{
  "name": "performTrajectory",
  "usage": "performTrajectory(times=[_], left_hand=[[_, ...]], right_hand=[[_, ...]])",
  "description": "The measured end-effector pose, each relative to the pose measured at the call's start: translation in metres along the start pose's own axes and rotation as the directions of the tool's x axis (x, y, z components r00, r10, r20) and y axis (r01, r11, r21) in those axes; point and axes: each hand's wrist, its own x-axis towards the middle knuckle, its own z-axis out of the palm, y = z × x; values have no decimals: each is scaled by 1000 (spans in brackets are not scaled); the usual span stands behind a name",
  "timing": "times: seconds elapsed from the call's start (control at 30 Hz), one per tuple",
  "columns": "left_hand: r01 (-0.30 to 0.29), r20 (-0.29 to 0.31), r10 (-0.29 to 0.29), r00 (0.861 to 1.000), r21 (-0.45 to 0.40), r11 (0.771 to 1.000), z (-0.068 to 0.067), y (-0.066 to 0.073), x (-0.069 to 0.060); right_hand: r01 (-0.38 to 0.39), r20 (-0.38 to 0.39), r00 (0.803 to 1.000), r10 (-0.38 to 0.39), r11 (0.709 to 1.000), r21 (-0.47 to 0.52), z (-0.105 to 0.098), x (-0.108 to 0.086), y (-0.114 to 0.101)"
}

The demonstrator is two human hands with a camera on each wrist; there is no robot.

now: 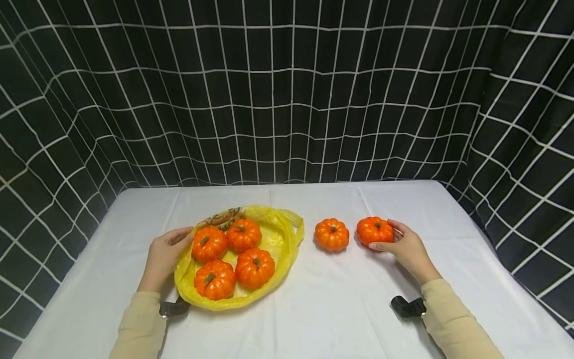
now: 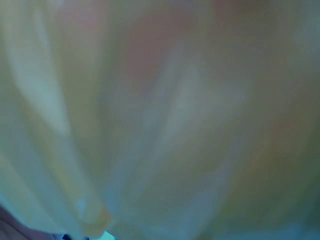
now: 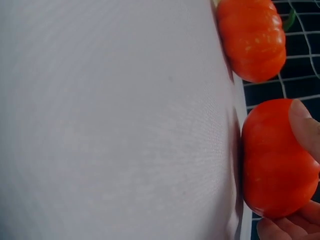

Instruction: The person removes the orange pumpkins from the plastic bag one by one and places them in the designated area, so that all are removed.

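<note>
A yellow plastic bag (image 1: 287, 254) lies with its mouth spread wide, and several orange pumpkins (image 1: 255, 269) sit inside. My left hand (image 1: 167, 257) holds the bag's left rim, thumb and fingers at its edge; the bag (image 2: 165, 125) fills the left wrist view, blurred. Right of the bag stands one pumpkin (image 1: 332, 235), with another pumpkin (image 1: 374, 231) further right. My right hand (image 1: 410, 252) grips that rightmost pumpkin (image 3: 275, 160) from its right side, the thumb on the near side and the fingers on the far side. It appears to rest on the cloth.
A white cloth (image 1: 323, 309) covers the table. Behind and beside it hangs a black curtain (image 1: 309, 89) with white grid lines. Dark straps (image 1: 407, 306) are on both wrists.
</note>
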Motion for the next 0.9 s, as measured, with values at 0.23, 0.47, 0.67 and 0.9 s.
performTrajectory(times=[0.23, 0.47, 0.67, 0.9], left_hand=[[-15, -1, 15, 1000, 17, 1000, -3, 0, 3], [-20, -14, 20, 1000, 14, 1000, -1, -1, 2], [-5, -10, 5, 1000, 11, 1000, -1, 1, 0], [-3, -4, 3, 1000, 7, 1000, -1, 2, 0]], right_hand=[[-27, 11, 1000, 27, 1000, -11, 2, 0, -1], [-10, 8, 1000, 11, 999, -32, -1, 3, -3], [43, -19, 999, -43, 999, -6, -2, -7, -10], [73, -71, 994, -78, 996, -60, -5, -30, -20]])
